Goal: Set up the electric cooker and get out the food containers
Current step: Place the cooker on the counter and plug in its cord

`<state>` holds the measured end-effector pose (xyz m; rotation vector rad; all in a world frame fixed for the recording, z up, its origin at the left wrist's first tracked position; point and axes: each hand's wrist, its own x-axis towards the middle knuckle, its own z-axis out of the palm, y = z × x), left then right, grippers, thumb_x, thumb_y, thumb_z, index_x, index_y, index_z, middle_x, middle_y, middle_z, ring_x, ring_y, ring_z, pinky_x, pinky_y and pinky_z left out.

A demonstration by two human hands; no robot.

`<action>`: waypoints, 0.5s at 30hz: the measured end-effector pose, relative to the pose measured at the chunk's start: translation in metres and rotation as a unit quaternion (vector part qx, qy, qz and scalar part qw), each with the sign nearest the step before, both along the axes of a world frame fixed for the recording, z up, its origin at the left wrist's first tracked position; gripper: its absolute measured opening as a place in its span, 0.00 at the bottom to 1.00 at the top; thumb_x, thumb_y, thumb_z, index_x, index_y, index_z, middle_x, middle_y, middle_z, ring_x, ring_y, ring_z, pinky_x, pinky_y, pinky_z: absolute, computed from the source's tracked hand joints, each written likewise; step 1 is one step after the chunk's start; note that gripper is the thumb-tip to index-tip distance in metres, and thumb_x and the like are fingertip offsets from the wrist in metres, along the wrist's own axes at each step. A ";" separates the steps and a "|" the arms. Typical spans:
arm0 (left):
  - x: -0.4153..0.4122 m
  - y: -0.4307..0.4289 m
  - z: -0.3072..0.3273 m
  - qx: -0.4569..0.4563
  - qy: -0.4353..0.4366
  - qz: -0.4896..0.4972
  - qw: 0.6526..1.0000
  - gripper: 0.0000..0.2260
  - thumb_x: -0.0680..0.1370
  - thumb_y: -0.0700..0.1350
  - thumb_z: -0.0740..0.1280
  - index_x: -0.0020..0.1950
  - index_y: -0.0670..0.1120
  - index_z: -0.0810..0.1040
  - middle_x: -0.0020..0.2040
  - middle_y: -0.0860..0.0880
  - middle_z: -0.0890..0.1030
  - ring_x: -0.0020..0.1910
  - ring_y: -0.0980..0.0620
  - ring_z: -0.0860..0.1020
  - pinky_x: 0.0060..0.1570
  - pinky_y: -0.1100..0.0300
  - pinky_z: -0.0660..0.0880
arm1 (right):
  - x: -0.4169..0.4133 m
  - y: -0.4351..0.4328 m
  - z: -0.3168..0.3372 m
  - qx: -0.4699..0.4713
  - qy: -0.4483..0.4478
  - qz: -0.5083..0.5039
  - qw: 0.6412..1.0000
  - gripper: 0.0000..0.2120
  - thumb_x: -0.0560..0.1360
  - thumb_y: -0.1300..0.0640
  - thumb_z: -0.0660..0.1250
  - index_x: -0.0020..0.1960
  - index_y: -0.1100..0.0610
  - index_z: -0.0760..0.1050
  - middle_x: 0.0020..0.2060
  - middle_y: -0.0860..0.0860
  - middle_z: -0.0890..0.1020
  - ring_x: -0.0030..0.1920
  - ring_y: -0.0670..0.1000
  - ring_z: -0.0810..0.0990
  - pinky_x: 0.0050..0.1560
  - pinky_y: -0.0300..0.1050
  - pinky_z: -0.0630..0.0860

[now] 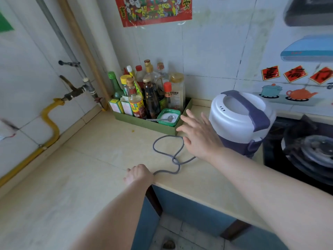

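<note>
White-lidded electric cooker (239, 121), purple handle strap (252, 110), grey cord (154, 147) looped

You are in a home kitchen. A gas stove (270, 147) sits at the right edge of the frame. Sauce bottles (147, 91) crowd a green tray (144, 123) at the centre, against the tiled wall (207, 56). A yellow gas pipe (55, 132) runs down the left, and a cooker (241, 120) stands on the desk (90, 159).
</note>
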<state>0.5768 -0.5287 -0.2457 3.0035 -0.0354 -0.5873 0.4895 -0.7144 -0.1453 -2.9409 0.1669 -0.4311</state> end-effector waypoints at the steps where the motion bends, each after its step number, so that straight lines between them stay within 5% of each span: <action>1: 0.002 0.004 -0.005 -0.005 0.000 0.003 1.000 0.09 0.73 0.48 0.66 0.51 0.47 0.77 0.56 0.46 0.80 0.64 0.45 0.69 0.52 0.53 0.68 | 0.002 0.001 -0.002 0.006 0.009 0.000 1.000 0.17 0.77 0.59 0.60 0.64 0.50 0.76 0.75 0.50 0.65 0.78 0.51 0.52 0.76 0.57 0.46; 6: 0.014 0.006 -0.017 0.028 -0.022 -0.076 0.996 0.13 0.73 0.53 0.68 0.53 0.47 0.79 0.55 0.48 0.79 0.60 0.47 0.69 0.51 0.55 0.67 | 0.016 0.009 -0.014 0.035 0.058 -0.001 0.998 0.15 0.78 0.59 0.59 0.61 0.50 0.78 0.74 0.50 0.66 0.78 0.50 0.53 0.76 0.54 0.47; 10: 0.028 0.005 0.010 0.072 -0.069 -0.141 0.985 0.04 0.71 0.45 0.67 0.44 0.47 0.74 0.50 0.47 0.78 0.56 0.46 0.72 0.55 0.53 0.68 | 0.020 0.011 -0.019 0.059 0.079 -0.014 0.995 0.16 0.78 0.60 0.58 0.61 0.51 0.78 0.73 0.50 0.67 0.77 0.49 0.55 0.76 0.51 0.50; 15: 0.062 0.030 0.058 -0.059 -0.040 -0.027 0.997 0.06 0.70 0.45 0.69 0.40 0.45 0.74 0.35 0.49 0.76 0.40 0.47 0.79 0.40 0.58 0.75 | 0.028 0.018 -0.015 0.067 0.083 -0.017 0.994 0.16 0.78 0.60 0.59 0.61 0.51 0.78 0.73 0.51 0.68 0.77 0.49 0.57 0.75 0.49 0.55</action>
